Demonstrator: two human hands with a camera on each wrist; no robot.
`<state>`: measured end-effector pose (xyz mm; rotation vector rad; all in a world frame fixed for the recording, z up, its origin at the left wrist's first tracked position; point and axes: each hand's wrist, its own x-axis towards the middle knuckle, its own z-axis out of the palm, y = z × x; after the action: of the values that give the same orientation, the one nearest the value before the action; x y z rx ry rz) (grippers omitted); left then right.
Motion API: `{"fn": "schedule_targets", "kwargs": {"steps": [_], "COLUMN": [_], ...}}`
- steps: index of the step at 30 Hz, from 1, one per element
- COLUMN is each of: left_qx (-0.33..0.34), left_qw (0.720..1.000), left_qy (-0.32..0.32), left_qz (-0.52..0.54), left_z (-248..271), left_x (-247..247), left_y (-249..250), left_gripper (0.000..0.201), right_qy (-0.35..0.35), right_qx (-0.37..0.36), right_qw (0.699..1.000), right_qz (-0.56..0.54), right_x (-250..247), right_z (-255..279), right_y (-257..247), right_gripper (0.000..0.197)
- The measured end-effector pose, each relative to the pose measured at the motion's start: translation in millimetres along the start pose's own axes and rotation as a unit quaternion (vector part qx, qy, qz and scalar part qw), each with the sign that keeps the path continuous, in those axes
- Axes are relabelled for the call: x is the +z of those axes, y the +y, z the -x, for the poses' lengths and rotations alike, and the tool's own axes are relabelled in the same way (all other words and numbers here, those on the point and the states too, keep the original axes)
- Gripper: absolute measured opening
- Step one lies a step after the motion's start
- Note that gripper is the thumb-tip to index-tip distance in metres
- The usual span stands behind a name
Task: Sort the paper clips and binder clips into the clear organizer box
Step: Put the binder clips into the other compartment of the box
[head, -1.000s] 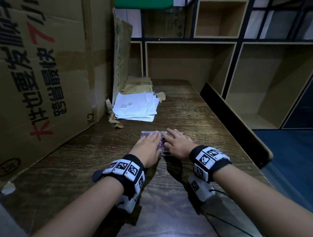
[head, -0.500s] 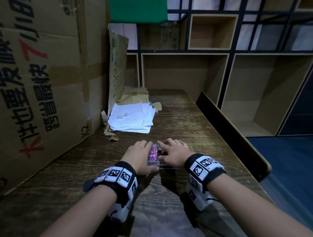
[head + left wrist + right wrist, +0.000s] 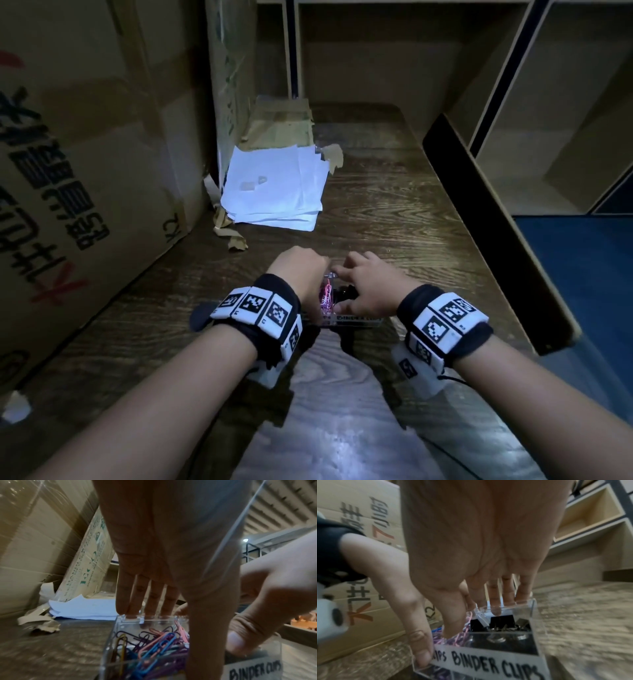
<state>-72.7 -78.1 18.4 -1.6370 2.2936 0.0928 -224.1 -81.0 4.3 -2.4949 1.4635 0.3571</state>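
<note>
A clear organizer box [image 3: 356,320] sits on the wooden table between my hands. Its left compartment holds coloured paper clips [image 3: 154,649]. The right one, labelled "BINDER CLIPS" [image 3: 496,661], holds black binder clips [image 3: 501,623]. My left hand [image 3: 301,274] grips the box's left half, with fingers [image 3: 135,601] over the far wall and the thumb [image 3: 421,654] on the near front corner. My right hand [image 3: 363,281] grips the right half: its fingers [image 3: 510,595] hook the far rim and its thumb [image 3: 238,645] presses the near side. The hands hide most of the box's top.
A stack of white paper [image 3: 274,192] lies beyond the box, with torn cardboard scraps [image 3: 233,236] beside it. Large cardboard boxes [image 3: 85,154] wall the left side. A dark raised board [image 3: 496,222] runs along the table's right edge. Open shelves [image 3: 565,120] stand behind.
Both hands lay flat over the box a second ago and now curl round its walls. The view has tilted down and closer to the table.
</note>
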Motion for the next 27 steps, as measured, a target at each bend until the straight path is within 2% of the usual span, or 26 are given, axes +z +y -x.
{"fn": "schedule_targets", "kwargs": {"steps": [7,13,21,25,27], "left_qx": [-0.012,-0.019,-0.014,-0.016,-0.009], "left_qw": [0.997,0.991,0.990,0.991,0.990], "left_qy": [-0.014,-0.019,0.007,-0.022,-0.043], "left_qz": [0.080,0.135,0.141,0.133,0.131], "left_z": [21,21,33,25,24], "left_x": [-2,-3,10,5,-2], "left_y": [-4,-6,-4,-3,-4], "left_gripper": [0.080,0.089,0.082,0.083,0.090], "right_qy": [-0.019,-0.028,-0.034,-0.013,-0.021], "right_qx": [0.021,0.059,0.096,0.087,0.082], "right_qw": [0.998,0.993,0.984,0.985,0.985], "right_qz": [-0.048,-0.093,-0.149,-0.146,-0.151], "right_x": [-4,-5,-1,0,-4], "right_z": [14,13,19,22,24], "right_y": [-11,-11,-13,-12,-13], "right_gripper": [0.084,0.084,0.086,0.084,0.085]}}
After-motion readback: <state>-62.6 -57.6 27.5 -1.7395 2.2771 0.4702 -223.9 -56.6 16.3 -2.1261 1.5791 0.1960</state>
